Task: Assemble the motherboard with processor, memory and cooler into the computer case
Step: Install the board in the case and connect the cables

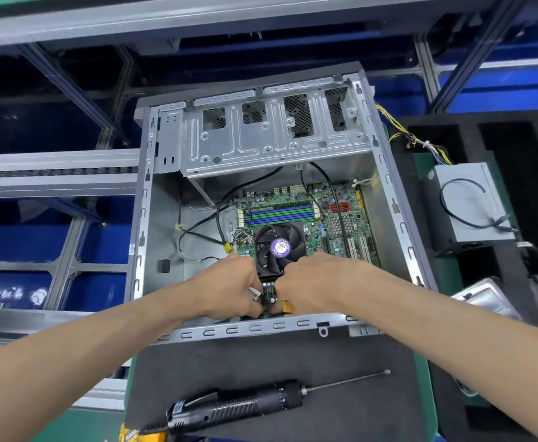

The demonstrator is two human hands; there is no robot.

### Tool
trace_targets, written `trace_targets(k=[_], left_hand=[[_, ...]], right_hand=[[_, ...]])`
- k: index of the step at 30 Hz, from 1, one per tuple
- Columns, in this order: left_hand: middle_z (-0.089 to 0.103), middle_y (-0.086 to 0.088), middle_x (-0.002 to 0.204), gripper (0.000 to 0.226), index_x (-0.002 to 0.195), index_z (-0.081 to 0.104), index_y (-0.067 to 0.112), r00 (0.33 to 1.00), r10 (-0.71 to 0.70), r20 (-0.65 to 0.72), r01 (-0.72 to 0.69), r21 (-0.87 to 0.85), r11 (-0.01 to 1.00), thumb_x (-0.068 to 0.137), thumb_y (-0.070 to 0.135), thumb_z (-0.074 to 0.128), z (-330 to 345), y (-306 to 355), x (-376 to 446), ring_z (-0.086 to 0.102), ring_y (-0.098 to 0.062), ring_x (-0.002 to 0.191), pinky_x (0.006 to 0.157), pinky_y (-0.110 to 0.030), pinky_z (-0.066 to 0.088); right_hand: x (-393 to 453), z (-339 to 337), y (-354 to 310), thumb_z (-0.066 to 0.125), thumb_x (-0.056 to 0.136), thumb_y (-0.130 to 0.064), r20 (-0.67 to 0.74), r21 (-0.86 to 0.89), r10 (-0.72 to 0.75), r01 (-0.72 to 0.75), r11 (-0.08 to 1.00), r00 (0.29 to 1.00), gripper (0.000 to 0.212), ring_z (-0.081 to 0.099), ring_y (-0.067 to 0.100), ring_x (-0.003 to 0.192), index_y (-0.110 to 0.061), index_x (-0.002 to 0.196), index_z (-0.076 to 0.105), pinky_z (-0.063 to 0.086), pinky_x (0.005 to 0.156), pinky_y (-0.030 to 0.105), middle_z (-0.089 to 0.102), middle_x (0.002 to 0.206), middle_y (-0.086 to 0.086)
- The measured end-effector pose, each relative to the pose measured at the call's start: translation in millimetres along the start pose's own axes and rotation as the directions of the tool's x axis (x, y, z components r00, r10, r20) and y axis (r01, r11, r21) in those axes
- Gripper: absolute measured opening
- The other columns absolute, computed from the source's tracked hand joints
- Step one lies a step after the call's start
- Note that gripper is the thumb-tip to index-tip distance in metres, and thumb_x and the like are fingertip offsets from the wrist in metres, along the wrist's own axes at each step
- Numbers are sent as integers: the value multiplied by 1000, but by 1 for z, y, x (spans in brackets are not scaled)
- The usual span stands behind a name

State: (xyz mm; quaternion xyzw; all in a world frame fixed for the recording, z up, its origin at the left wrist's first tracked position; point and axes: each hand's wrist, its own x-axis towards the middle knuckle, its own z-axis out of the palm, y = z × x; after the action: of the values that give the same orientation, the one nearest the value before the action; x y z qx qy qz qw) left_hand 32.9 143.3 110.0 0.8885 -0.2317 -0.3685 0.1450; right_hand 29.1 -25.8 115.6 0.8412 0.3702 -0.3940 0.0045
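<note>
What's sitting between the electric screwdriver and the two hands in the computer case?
In the head view, the case's near metal edge and a bare stretch of dark mat lie between the screwdriver and the left hand and right hand.

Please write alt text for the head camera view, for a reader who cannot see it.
Two bare hands, the left hand and the right hand, work close together at the near edge of a motherboard lying inside an open computer case, just in front of its black cooler fan. An electric screwdriver lies on the dark mat nearer the viewer.
</note>
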Motion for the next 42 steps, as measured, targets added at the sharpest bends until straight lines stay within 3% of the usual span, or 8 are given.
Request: trace_targets(k=[3,12,17,22,26,34,38,42], left_hand=[[39,-20,59,19,70,66,38,1000,9,1,-9,-17,1000,71,20,73,-1,1,0,25,-19,52,42,-20,28],[34,-19,62,10,61,69,17,1000,-8,-29,9,31,999,71,20,72,0,2,1,23,-19,54,41,-24,27],[37,-20,58,31,45,55,21,1000,-16,-2,16,42,999,71,20,72,1,1,2,25,-20,51,41,-22,28],[40,-17,57,18,56,64,19,1000,-21,4,21,40,999,71,21,73,3,-2,4,28,-19,52,42,-23,31],[32,-6,50,33,45,59,39,1000,-19,16,19,28,999,71,22,73,2,-1,4,28,-19,52,48,-34,41],[30,-3,49,17,70,69,10,999,-21,37,21,6,1000,71,26,72,4,-7,7,28,-18,50,44,-30,31],[32,1,45,16,68,67,8,998,-33,53,35,-30,999,72,22,74,3,-7,7,32,-15,47,42,-27,29],[47,1,46,13,72,73,9,994,-58,97,64,-56,996,73,21,74,2,-8,9,42,-11,44,46,-30,40]], right_hand=[[0,-1,-1,47,100,-21,6,-7,0,0,1000,1000,9,47,23,64,-17,97,54,27,52,32,44,77,0],[0,-2,0,47,98,-18,18,-20,-5,5,1000,1000,21,54,30,73,-14,112,62,29,52,31,53,87,4],[0,-2,0,47,97,-16,11,-13,-9,9,1000,1000,5,46,21,61,-15,93,49,27,51,31,46,78,2],[0,-1,1,48,96,-15,0,-12,0,0,1000,1000,30,44,21,58,-17,69,36,27,50,30,44,74,2],[0,-1,0,50,97,-20,-14,-4,7,-7,1000,1000,19,44,20,59,-17,80,43,28,50,30,44,74,1],[-2,-3,0,49,100,-24,-7,-10,-22,22,1000,1000,19,44,18,58,-14,84,51,27,50,29,44,72,0],[-3,-5,0,44,102,-28,-10,-24,-70,70,997,998,32,45,18,59,-23,124,67,30,53,29,46,74,-2],[-6,-9,-1,40,105,-36,-15,-35,-112,111,993,994,39,43,18,58,-25,133,65,34,59,33,43,73,-2]])
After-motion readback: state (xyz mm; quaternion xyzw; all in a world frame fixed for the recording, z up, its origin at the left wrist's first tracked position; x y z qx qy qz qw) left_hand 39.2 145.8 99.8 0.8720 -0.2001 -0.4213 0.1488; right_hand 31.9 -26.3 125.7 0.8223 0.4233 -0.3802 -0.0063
